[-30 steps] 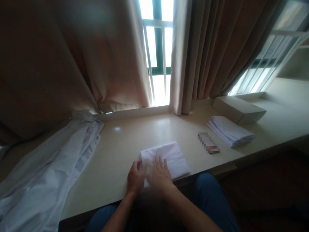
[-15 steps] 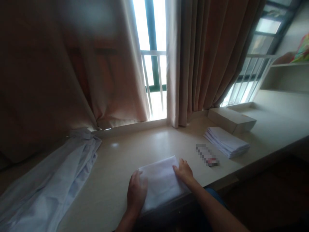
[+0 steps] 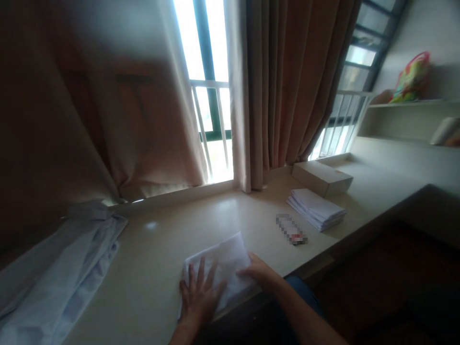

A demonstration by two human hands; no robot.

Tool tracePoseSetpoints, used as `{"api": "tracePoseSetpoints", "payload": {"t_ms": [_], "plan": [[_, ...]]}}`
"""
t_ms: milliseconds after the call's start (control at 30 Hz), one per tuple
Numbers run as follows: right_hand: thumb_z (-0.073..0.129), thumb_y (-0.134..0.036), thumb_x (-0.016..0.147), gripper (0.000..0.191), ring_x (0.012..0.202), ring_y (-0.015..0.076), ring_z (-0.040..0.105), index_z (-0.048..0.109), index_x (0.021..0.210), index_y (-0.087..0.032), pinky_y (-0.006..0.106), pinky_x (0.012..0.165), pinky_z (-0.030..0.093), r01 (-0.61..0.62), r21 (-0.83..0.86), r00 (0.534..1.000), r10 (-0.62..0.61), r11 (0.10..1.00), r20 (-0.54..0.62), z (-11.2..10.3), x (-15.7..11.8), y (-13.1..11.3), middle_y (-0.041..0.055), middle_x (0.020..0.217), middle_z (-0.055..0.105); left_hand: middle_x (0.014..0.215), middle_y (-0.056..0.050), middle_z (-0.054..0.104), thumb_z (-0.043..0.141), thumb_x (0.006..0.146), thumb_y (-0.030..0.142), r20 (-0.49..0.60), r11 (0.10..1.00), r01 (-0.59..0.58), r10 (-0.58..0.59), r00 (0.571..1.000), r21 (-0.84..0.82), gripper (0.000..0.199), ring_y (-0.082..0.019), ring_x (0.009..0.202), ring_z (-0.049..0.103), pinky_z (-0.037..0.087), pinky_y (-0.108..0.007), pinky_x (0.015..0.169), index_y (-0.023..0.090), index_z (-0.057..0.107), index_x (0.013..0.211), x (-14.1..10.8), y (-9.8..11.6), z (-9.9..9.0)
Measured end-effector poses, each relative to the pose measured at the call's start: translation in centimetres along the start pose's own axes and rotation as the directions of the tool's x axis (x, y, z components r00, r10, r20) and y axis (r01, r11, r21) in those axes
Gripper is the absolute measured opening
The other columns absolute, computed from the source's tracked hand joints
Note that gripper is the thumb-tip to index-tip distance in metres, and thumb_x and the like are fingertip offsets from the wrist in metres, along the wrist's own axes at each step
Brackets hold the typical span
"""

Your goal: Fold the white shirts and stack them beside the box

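A folded white cloth (image 3: 230, 251) lies at the near edge of the pale desk (image 3: 143, 268). My left hand (image 3: 203, 290) rests flat on its left part, fingers spread and pointing away from me. At the cloth's right edge is my right hand (image 3: 261, 273), with the thumb on top and the other fingers curled at the side, partly hidden; it grips that edge. To the right sits a stack of similar folded white cloths (image 3: 318, 208). A loose heap of white cloth (image 3: 68, 273) covers the desk's left end.
A pixelated flat object (image 3: 291, 230) lies between the cloth and the stack. Behind the stack stands a pale box (image 3: 323, 177). Brown curtains (image 3: 273, 96) hang along the windows at the back. A colourful bag (image 3: 411, 79) is on a shelf (image 3: 402, 103) at right.
My left hand has gone from the cloth's left edge to lying spread on top of it. The right hand has slid nearer along the right edge. The view has turned right.
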State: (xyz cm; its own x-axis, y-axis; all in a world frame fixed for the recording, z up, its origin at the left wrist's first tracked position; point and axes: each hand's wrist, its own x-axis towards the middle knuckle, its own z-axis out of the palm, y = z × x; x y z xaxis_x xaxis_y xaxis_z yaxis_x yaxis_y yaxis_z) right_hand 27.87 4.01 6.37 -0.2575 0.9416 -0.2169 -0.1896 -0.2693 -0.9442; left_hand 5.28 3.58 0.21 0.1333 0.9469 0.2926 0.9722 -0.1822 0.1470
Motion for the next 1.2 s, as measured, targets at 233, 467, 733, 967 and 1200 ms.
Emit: {"api": "tracePoseSetpoints", "payload": {"t_ms": [233, 467, 733, 967, 1200], "plan": [[0.073, -0.03, 0.063, 0.04, 0.074, 0.0216, 0.064, 0.064, 0.097, -0.011, 0.035, 0.074, 0.049, -0.183, 0.246, 0.978, 0.15, 0.952, 0.148, -1.8, -1.2, -0.9, 0.0082, 0.083, 0.069, 0.158, 0.0, 0.015, 0.041, 0.087, 0.057, -0.021, 0.993, -0.118, 0.118, 0.993, -0.002, 0.062, -0.034, 0.145, 0.002, 0.017, -0.07, 0.105, 0.042, 0.026, 0.145, -1.4, -0.4, 0.0], [0.066, -0.029, 0.068, 0.035, 0.082, 0.0233, 0.066, 0.063, 0.096, -0.008, 0.038, 0.085, 0.048, -0.308, 0.353, 0.932, 0.205, 0.884, 0.3, -2.1, 0.1, 0.4, 0.0119, 0.085, 0.069, 0.157, -0.001, 0.019, 0.045, 0.087, 0.052, -0.059, 0.989, -0.146, 0.146, 0.988, 0.009, 0.061, -0.034, 0.144, 0.006, 0.018, -0.066, 0.107, 0.04, 0.029, 0.145, -2.2, 0.1, -0.7], [0.064, -0.009, 0.05, 0.045, 0.064, 0.0188, 0.062, 0.064, 0.095, -0.01, 0.036, 0.069, 0.051, -0.202, 0.153, 0.979, 0.198, 0.967, 0.044, -1.6, 2.1, 1.1, 0.0032, 0.072, 0.067, 0.157, -0.002, 0.022, 0.045, 0.087, 0.054, -0.04, 0.99, -0.139, 0.139, 0.989, 0.013, 0.06, -0.032, 0.144, 0.012, 0.018, -0.058, 0.112, 0.036, 0.035, 0.143, -1.7, -1.4, -0.4], [0.07, -0.01, 0.048, 0.05, 0.076, 0.0239, 0.065, 0.063, 0.098, -0.01, 0.038, 0.072, 0.051, -0.155, 0.101, 0.988, 0.152, 0.983, 0.031, -1.5, 2.1, 0.9, 0.009, 0.087, 0.069, 0.157, -0.002, 0.02, 0.039, 0.09, 0.054, 0.053, 0.996, 0.071, -0.068, 0.996, -0.048, 0.058, -0.031, 0.144, 0.013, 0.019, -0.057, 0.112, 0.036, 0.032, 0.145, -2.1, -4.2, -1.3], [0.07, -0.016, 0.053, 0.047, 0.076, 0.0227, 0.064, 0.063, 0.1, -0.012, 0.037, 0.073, 0.05, -0.121, 0.05, 0.992, 0.12, 0.991, 0.03, -1.3, 2.0, 1.4, 0.007, 0.087, 0.068, 0.152, -0.014, 0.032, 0.039, 0.09, 0.054, -0.058, 0.97, 0.159, -0.172, 0.983, -0.182, 0.068, -0.025, 0.139, 0.03, 0.024, -0.046, 0.115, 0.013, 0.033, 0.145, -2.5, -4.2, -1.9]]}}
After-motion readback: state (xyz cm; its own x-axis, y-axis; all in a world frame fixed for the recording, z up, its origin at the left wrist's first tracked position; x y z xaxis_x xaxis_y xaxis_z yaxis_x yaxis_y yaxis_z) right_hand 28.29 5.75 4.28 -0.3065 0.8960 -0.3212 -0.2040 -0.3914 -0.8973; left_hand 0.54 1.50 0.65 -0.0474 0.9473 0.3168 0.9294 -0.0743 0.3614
